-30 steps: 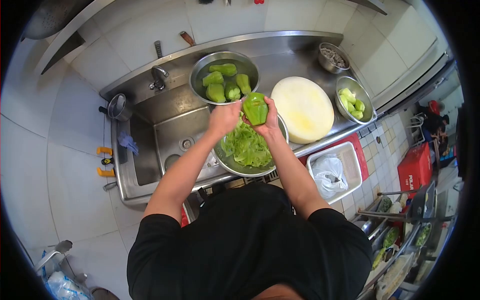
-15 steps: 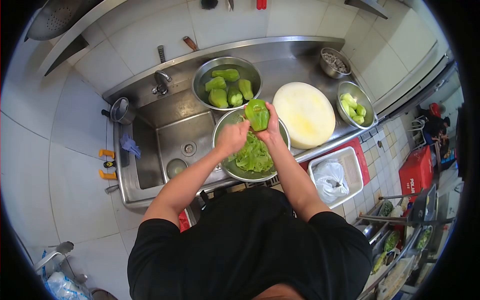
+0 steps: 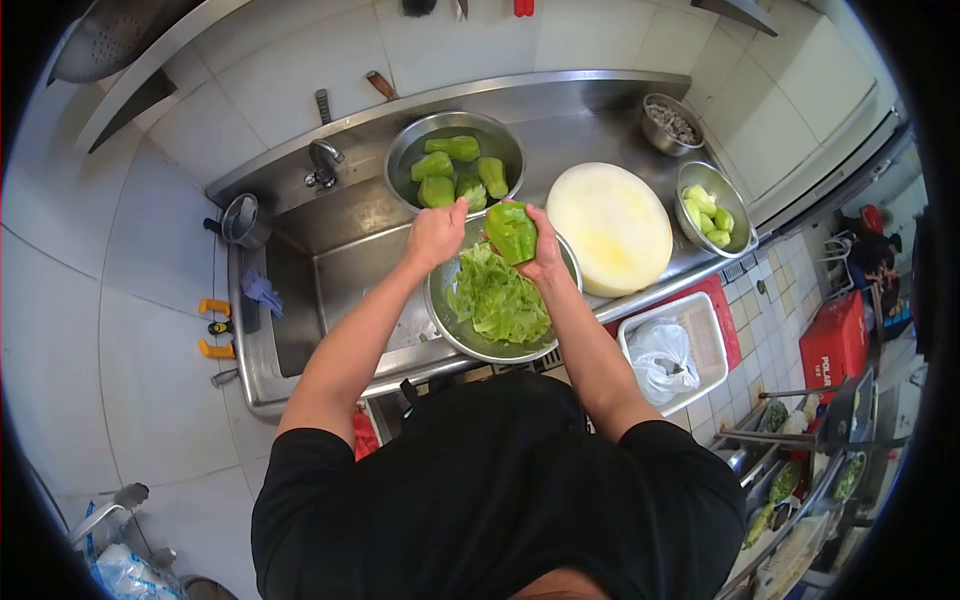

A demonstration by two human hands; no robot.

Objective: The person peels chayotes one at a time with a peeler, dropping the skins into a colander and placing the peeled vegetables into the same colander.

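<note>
My right hand is wrapped round a green vegetable that looks like a chayote, held above the near steel bowl. Cut green peelings are heaped in that bowl. To the left of the chayote, apart from it, my left hand is closed with the thumb up. Whatever it grips is hidden by the fingers. Just behind it stands a second steel bowl, where several green chayotes sit in water.
A round pale chopping board lies on the right. Beyond it are a bowl of paler pieces and a bowl of grey bits. The sink and tap are on the left. Below the counter is a white basket.
My left hand has moved up and left, away from the chayote. The chayote in my right hand has turned slightly and shifted a little left and down.
</note>
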